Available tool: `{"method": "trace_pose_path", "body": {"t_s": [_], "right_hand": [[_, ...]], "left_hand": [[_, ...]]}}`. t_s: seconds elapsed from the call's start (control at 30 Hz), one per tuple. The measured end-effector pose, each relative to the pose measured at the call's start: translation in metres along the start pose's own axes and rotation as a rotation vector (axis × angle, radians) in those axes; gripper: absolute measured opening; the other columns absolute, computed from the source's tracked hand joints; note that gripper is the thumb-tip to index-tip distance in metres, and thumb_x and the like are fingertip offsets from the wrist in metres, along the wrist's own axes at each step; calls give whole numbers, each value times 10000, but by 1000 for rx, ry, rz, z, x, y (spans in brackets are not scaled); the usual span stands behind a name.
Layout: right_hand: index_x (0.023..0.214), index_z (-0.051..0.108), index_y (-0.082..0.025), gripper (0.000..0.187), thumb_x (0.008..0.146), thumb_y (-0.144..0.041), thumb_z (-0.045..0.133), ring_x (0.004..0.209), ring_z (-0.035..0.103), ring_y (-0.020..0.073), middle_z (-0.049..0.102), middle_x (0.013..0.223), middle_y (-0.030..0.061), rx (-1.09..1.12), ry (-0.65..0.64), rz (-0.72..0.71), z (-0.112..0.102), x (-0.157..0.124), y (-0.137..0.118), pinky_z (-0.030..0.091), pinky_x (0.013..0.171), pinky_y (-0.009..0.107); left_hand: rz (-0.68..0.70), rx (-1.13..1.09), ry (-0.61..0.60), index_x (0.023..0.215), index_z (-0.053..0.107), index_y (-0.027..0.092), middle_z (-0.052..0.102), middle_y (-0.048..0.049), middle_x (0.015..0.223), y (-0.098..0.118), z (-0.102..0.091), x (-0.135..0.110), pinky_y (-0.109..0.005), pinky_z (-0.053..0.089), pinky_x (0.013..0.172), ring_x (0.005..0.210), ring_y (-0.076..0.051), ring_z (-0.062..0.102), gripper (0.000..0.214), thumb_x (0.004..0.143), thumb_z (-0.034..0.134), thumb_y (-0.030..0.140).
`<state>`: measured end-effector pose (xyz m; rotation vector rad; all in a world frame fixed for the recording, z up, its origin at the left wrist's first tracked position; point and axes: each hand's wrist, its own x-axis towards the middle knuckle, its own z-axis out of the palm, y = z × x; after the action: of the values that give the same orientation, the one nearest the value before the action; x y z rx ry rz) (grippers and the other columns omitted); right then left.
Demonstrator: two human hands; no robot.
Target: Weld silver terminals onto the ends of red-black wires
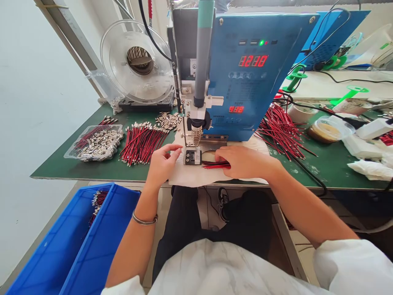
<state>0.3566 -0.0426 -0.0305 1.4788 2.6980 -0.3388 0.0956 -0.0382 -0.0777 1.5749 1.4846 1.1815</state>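
My left hand [162,162] rests on the white cloth [190,176] just left of a small metal fixture [193,156] under the soldering head [197,133]. Its fingers are curled in a pinch beside the fixture; what they hold is too small to see. My right hand [242,160] lies to the right of the fixture, fingers closed over a small bunch of red and black wires [215,165] that point at the fixture. The blue machine [254,73] stands right behind, with red digits lit.
A pile of red wires [141,143] and a clear tray of metal parts [98,142] lie at the left. More red wires [281,131] are at the right. A wire spool [138,61] stands at the back left. Blue bins [76,241] sit below the table edge.
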Motion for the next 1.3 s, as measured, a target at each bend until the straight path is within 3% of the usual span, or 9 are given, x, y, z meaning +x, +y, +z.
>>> {"method": "trace_pose_path", "body": {"t_s": [0.33,0.5,0.63,0.97,1.3], "right_hand": [[850,663,-241,180,733,-109,625,823,667,220,741,898,22,-23,-33,40,-10,-10,1,413,687,320],[947,721,-266,122,872,-291,628,913,689,227,760,986,18,29,2,4,-10,-3,7,452,760,328],[983,732,-284,211,950,-231,530,960,688,209,772,1049,-2,71,35,-29,-7,8,8,456,806,319],[839,767,-291,204,869,-175,602,853,694,203,781,927,-7,80,5,-35,-9,13,9,453,753,320],[855,774,-284,241,866,-160,568,875,693,215,780,962,16,82,2,-68,-11,7,13,479,778,327]], "left_hand": [[0,59,-19,956,801,171,671,-13,726,1,1,0,-273,326,542,537,-108,390,266,830,672,365],[5,67,-24,958,806,184,652,-7,694,1,1,0,-278,321,547,542,-121,408,269,830,665,374],[4,72,-28,960,805,184,660,-10,703,1,1,0,-281,329,559,552,-126,417,272,830,658,373],[4,77,-29,956,802,181,693,-21,746,0,1,0,-282,341,573,566,-127,427,276,828,658,379],[17,78,-24,938,800,175,695,-25,744,1,2,0,-271,346,560,561,-123,434,265,825,648,360]]}}
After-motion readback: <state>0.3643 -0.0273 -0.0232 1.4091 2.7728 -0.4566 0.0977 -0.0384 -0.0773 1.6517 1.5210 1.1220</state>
